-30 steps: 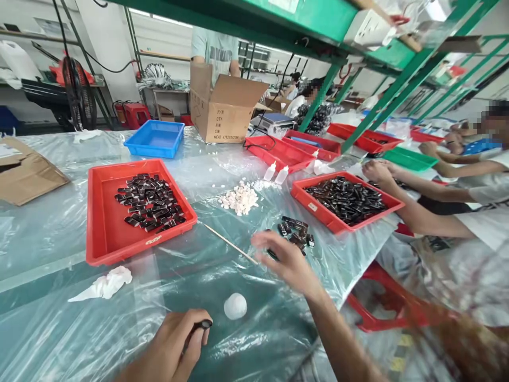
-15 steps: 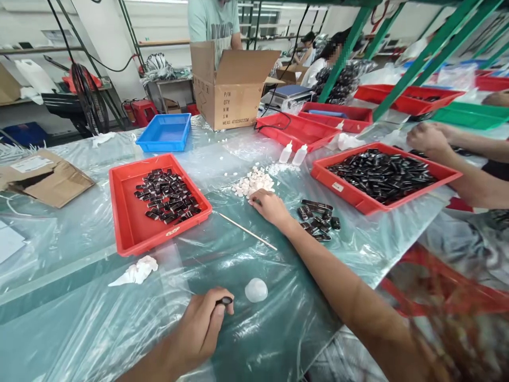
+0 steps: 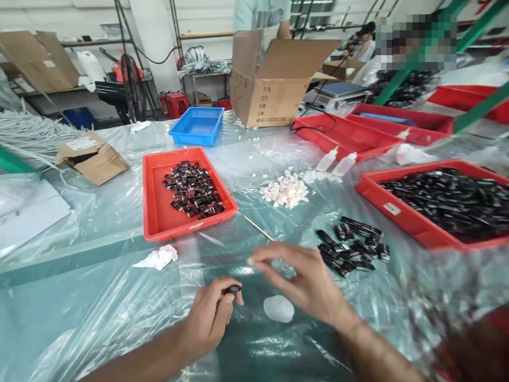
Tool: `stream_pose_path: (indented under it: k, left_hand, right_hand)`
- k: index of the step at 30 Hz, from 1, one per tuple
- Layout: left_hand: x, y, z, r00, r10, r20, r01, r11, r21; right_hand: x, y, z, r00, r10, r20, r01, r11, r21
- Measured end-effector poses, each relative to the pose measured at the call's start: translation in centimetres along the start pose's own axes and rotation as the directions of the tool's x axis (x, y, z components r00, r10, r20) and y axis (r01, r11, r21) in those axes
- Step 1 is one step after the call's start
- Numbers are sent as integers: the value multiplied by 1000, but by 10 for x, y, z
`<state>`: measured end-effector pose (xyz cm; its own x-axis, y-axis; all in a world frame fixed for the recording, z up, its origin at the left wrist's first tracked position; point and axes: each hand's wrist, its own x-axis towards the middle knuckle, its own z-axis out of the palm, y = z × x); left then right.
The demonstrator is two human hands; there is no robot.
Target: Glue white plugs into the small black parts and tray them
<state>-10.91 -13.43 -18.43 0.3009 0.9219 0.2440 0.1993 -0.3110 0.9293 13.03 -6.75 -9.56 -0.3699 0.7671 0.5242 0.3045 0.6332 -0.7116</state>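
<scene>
My left hand (image 3: 209,315) is closed around a small black casing (image 3: 234,289), its oval end facing up and to the right. Between thumb and forefinger of my right hand (image 3: 306,278) is a small white piece (image 3: 250,261), blurred at the fingertips. Below that hand a translucent whitish blob (image 3: 279,309) lies on the plastic-covered table. A pile of similar white pieces (image 3: 284,189) sits farther back. A thin wooden stick (image 3: 256,226) points toward my right hand, which hides its near end. Loose black casings (image 3: 353,248) lie to the right of this hand.
A red tray (image 3: 153,212) at left holds black casings with pale ends; a larger red tray (image 3: 421,231) at right is full of black ones. Two white squeeze bottles (image 3: 344,164) lie behind. Crumpled tissue (image 3: 161,258), a blue tray (image 3: 194,139) and a cardboard box (image 3: 274,101) stand around.
My right hand has come back from the white pile toward my left hand, with a white piece in its fingers. The left hand keeps the black casing. The view has turned right-to-left.
</scene>
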Motion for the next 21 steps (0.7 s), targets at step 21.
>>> stream_pose_path:
  k: [21]
  left_hand:
    - [14,3,-2,994,-108,-12,108,994,-1]
  right_hand:
    - [10,-13,18,992,-62,112,54,996,70]
